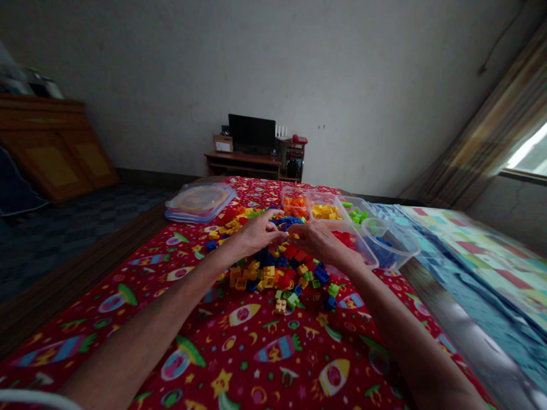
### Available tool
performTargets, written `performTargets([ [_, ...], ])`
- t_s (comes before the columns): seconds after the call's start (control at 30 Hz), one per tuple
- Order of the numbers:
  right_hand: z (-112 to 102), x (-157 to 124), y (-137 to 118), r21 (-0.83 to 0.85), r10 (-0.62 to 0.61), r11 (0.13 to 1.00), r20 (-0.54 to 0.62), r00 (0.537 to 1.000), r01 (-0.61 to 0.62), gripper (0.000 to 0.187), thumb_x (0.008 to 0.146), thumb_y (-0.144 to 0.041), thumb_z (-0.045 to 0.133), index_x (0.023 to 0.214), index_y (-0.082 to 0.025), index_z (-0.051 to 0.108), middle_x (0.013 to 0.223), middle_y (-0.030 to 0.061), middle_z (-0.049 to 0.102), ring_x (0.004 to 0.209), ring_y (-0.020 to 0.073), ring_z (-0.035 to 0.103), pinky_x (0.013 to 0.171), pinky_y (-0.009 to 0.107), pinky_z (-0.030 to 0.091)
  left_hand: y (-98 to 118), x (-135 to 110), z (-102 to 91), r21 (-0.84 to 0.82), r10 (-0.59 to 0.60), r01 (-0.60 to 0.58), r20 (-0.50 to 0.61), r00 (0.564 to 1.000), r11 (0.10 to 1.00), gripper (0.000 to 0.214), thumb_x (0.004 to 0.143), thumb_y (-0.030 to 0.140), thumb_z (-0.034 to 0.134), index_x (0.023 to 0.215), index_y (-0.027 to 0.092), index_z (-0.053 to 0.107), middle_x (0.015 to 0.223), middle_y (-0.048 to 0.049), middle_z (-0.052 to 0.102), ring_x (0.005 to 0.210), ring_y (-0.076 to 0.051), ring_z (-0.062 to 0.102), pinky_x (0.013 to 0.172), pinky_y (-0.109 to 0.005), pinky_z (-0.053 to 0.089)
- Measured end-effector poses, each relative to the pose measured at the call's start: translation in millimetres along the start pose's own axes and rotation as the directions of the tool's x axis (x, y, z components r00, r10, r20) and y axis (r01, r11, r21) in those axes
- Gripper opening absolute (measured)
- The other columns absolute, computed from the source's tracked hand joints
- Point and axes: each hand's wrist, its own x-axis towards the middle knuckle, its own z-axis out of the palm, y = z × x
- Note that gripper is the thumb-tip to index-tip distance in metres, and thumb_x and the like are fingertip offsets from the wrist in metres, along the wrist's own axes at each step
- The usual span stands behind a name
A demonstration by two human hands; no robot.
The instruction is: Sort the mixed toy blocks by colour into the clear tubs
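A pile of small plastic building blocks [273,272] in yellow, orange, red, blue and green lies on a red rocket-print cloth [256,341]. My left hand [256,232] and my right hand [318,239] meet above the pile's far side, fingers curled together around blue blocks [289,221]. Behind the hands stand clear tubs: one with orange blocks [294,205], one with yellow blocks [325,212], one with green blocks [356,215], one with red blocks [348,238]. A round clear bowl [391,245] holds blue blocks.
A stack of clear lids [200,202] lies at the cloth's far left. A patterned blue and white cover [478,267] runs along the right. Against the far wall stands a low desk [245,162] with a dark monitor [252,134]. A wooden cabinet [55,148] is at left.
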Motion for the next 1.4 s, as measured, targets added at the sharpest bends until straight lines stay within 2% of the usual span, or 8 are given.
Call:
performTargets([
  [0.23,-3.6,-1.3,-3.5,-0.08,0.068,0.995,0.039,0.997,-0.065,0.018,0.092,-0.025,0.051,0.088,-0.017,0.067,0.065,-0.0014,0.057,0.055,0.0071,0.039,0.054,0.023,0.024,4.0,-3.5,-0.1,0.209,0.085,-0.09,0.033,0.996,0.974,0.048,0.083,0.046,0.056,0.119,0.016,0.059,0.062,0.0001,0.067,0.057,-0.017,0.063,0.054,-0.024,0.048],
  [0.43,-31.8,-6.8,8.5,-0.171,0.213,0.967,0.141,0.967,-0.188,0.017,0.088,-0.026,0.055,0.087,-0.019,0.07,0.072,0.0014,0.064,0.061,0.0094,0.048,0.057,0.022,0.03,8.9,-5.0,-5.4,0.415,0.11,-0.09,-0.026,0.994,0.906,0.034,0.087,0.038,0.048,0.102,0.016,0.069,0.076,-0.0032,0.072,0.064,-0.017,0.065,0.062,-0.025,0.05],
  [0.53,-39.9,-7.4,35.3,-0.162,0.342,0.925,-0.033,0.939,-0.343,0.022,0.088,-0.031,0.054,0.092,-0.018,0.07,0.077,0.0045,0.068,0.067,0.0129,0.056,0.062,0.024,0.037,9.8,-5.5,-6.9,0.497,0.146,-0.111,-0.031,0.989,0.861,0.031,0.088,0.033,0.047,0.098,0.017,0.071,0.081,-0.003,0.073,0.069,-0.017,0.066,0.067,-0.024,0.049],
  [0.67,-28.5,-6.8,78.3,-0.013,0.502,0.824,-0.445,0.742,-0.566,0.043,0.09,-0.035,0.048,0.125,-0.012,0.057,0.095,0.0142,0.07,0.081,0.0214,0.064,0.075,0.034,0.047,9.2,-6.4,-5.7,0.542,0.17,-0.123,-0.036,0.985,0.831,0.029,0.087,0.029,0.047,0.096,0.017,0.072,0.083,-0.0026,0.074,0.07,-0.016,0.066,0.071,-0.024,0.05],
  [0.73,-21.2,-7.2,92.7,0.037,0.515,0.813,-0.513,0.687,-0.581,0.051,0.088,-0.036,0.05,0.131,-0.009,0.052,0.104,0.0188,0.069,0.09,0.0255,0.065,0.081,0.039,0.049,7.8,-6.1,-5.4,0.555,0.177,-0.129,-0.034,0.984,0.822,0.028,0.086,0.027,0.048,0.096,0.018,0.073,0.086,-0.0028,0.074,0.073,-0.017,0.067,0.074,-0.025,0.05],
  [0.9,-24.4,-10.5,98.5,0.141,0.526,0.822,-0.559,0.641,-0.552,0.042,0.084,-0.028,0.048,0.119,-0.009,0.063,0.103,0.0175,0.071,0.092,0.0242,0.067,0.079,0.038,0.052,-3.2,-2.8,-5.7,0.594,0.19,-0.162,0.016,0.982,0.788,0.026,0.081,0.02,0.053,0.1,0.017,0.071,0.091,-0.005,0.073,0.078,-0.018,0.067,0.076,-0.026,0.051],
  [1.13,-41.4,-17.9,79.7,0.137,0.472,0.864,-0.557,0.684,-0.485,0.036,0.083,-0.027,0.046,0.102,-0.011,0.072,0.085,0.0123,0.073,0.08,0.0209,0.068,0.071,0.032,0.052,-21.8,-1.4,-4.5,0.642,0.252,-0.29,0.153,0.955,0.71,0.029,0.079,0.017,0.056,0.104,0.02,0.07,0.104,-0.0047,0.072,0.097,-0.019,0.065,0.092,-0.029,0.048],
  [1.4,-41.4,-12.9,40.9,-0.031,0.345,0.926,-0.336,0.877,-0.376,0.028,0.085,-0.021,0.044,0.087,-0.016,0.071,0.073,0.0062,0.069,0.065,0.0139,0.058,0.061,0.025,0.037,-19.3,-6.9,-3.5,0.698,0.148,-0.225,0.17,0.974,0.68,0.03,0.08,0.026,0.062,0.11,0.022,0.068,0.112,-0.0066,0.07,0.106,-0.023,0.063,0.095,-0.032,0.047],
])
